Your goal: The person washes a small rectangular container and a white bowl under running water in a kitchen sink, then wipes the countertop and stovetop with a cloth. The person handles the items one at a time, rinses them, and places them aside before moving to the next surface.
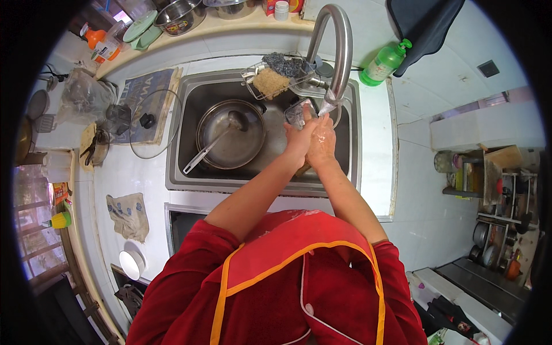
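Under the tip of the curved metal faucet (pixel 347 51), my left hand (pixel 299 140) and my right hand (pixel 322 142) press together over the sink (pixel 276 148). The right one looks wet and shiny. Their palms face away from view, so whether anything lies between them is hidden. Just beyond the left fingers is a small container with a clear, shiny surface (pixel 296 114). A brownish item (pixel 302 169) shows partly beneath my wrists. To the left, a round metal pan (pixel 228 151) sits in the basin with a ladle (pixel 207 152) resting in it.
A wire rack (pixel 276 95) holding a tan scrubber (pixel 269 83) and a dark scouring pad (pixel 284 64) hangs by the faucet. A green pump bottle (pixel 384 64) stands right. On the left counter are a glass lid (pixel 166 129), a cloth (pixel 128 215) and a white bowl (pixel 132 265).
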Demonstrator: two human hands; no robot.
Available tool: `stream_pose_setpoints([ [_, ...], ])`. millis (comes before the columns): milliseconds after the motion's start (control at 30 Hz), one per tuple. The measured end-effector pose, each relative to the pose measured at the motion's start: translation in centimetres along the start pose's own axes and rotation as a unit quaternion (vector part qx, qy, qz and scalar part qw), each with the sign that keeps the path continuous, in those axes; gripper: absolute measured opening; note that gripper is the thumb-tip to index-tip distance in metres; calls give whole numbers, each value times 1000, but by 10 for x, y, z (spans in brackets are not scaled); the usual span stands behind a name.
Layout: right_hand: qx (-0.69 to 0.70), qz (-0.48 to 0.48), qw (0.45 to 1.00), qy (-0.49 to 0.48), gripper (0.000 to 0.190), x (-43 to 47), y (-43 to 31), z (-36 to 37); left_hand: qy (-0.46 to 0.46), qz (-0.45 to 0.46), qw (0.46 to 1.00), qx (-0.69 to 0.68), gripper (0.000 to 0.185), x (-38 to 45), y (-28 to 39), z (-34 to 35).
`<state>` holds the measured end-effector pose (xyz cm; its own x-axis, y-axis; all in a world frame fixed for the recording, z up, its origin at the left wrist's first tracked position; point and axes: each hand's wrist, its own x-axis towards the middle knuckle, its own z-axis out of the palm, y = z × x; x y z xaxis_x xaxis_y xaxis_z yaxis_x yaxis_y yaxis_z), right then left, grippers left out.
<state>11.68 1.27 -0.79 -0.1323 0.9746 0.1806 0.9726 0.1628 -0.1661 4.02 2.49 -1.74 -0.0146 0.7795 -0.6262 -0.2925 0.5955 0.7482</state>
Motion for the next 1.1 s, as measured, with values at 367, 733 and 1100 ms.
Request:
stream_pose_setpoints([
  [367,42,13,999,-20,50,-4,-7,0,-180,-57,965,-179,56,-2,7,-7],
  [733,8,-88,995,44,22,2,5,9,-81,97,992,-13,48,-6,-4,-1],
  [1100,-128,-130,976,-118,32,-4,-3,11,-38,34,993,109,66,20,-1,-3],
])
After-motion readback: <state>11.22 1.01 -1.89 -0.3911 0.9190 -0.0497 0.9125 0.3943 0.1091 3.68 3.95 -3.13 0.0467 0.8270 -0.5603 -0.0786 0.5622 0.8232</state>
